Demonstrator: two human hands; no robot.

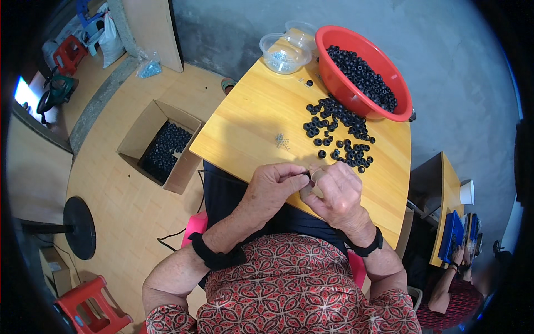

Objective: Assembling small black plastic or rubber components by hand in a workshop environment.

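Observation:
My left hand [272, 189] and my right hand [337, 193] meet over the table's near edge. The left thumb and forefinger pinch a small black round part [306, 174], mostly covered by fingertips. The right fingers are curled close against the same spot; what they grip, if anything, is hidden. Just beyond the hands lie loose black round parts [350, 149] with holes in them. A little pile of tiny silvery pieces [282, 141] rests to their left on the yellow wooden table [239, 125].
A red basin [367, 47] full of black parts stands at the far right, beside clear plastic tubs [285, 51]. On the floor at left sits a cardboard box [182, 173] holding more. At lower right, another person's hands [458, 256] are at a blue tray [451, 238].

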